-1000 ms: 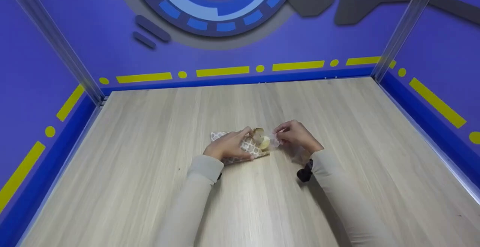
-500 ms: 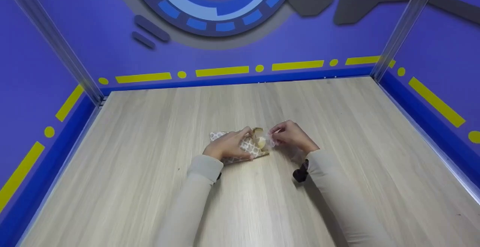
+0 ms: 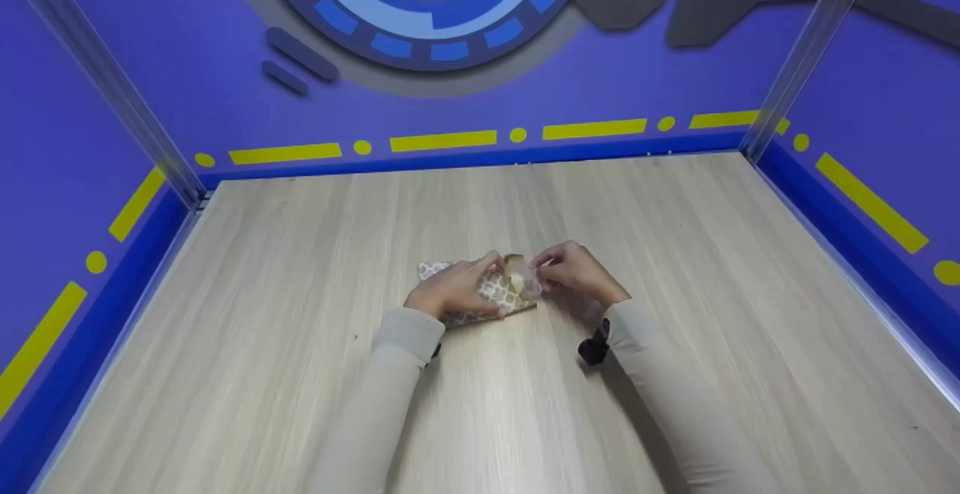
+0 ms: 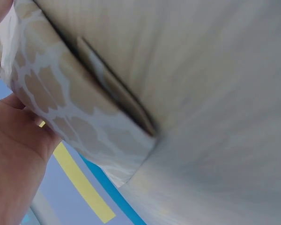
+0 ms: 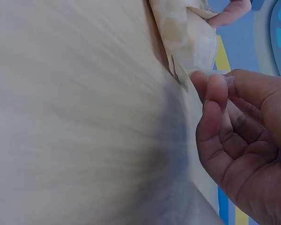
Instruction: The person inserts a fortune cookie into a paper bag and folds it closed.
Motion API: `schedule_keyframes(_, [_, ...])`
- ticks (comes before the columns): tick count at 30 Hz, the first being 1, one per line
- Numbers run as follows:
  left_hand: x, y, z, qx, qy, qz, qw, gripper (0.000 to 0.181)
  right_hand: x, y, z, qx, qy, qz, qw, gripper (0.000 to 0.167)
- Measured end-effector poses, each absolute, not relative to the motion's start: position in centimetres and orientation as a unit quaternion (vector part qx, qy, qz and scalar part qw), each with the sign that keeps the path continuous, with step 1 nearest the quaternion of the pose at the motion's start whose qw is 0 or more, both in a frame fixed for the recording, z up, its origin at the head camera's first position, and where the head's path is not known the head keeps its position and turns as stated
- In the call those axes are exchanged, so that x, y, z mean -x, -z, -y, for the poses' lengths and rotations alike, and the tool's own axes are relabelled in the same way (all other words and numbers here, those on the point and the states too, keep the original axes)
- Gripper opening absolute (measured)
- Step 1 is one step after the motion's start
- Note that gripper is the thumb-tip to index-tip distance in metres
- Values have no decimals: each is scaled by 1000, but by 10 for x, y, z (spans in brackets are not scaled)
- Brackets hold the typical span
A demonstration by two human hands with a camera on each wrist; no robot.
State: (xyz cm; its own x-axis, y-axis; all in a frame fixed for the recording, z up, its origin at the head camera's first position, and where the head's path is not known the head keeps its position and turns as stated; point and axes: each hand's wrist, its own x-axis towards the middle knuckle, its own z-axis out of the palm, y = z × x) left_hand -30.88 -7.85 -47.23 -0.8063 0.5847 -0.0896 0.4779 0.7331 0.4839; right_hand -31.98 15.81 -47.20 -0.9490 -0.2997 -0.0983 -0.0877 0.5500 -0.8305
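We look down on two bare hands at a pale wood-grain worktop (image 3: 300,276), with one paper bag (image 3: 498,293) between them, near the middle of the surface. The bag is white with tan, giraffe-like patches and lies on its side, its plain brown inside showing at the open mouth, which faces the right hand (image 3: 579,275).

The left hand (image 3: 456,291) grips the bag from above, thumb along the near side and fingers over the far side. In the left wrist view we find a folded edge of the bag close to the wood surface.

The right hand's grip is a pinch: thumb and fingertips meet on the edge of a clear plastic wrapper (image 3: 530,281) at the bag's mouth. Through that film we make out something cream-coloured (image 3: 517,280), too small to identify.

Both arms wear light beige sleeves (image 3: 409,336), and a black device (image 3: 592,351) sits at the right wrist. Beyond the worktop we face a purple-blue wall (image 3: 450,108) with yellow dashes and dots along its foot and a large round blue emblem (image 3: 431,33) higher up.
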Motion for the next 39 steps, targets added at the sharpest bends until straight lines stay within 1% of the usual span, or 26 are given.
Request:
schedule_keyframes(13, [310,472,79,-290,-224,-923,115,65,321,476,-152,123,462,-871,108,21])
schedule_keyframes(22, [309,472,80,-296,-219,-923,111,65,320,478,-150,118,477,-863,117,23])
schedule_keyframes(28, [309,472,80,-293,-223,-923,113,68,319,480,-148,122,491,-853,129,21])
schedule_keyframes(39, [309,472,80,-289,-231,-923,109,67,319,484,-142,102,513,-840,144,20])
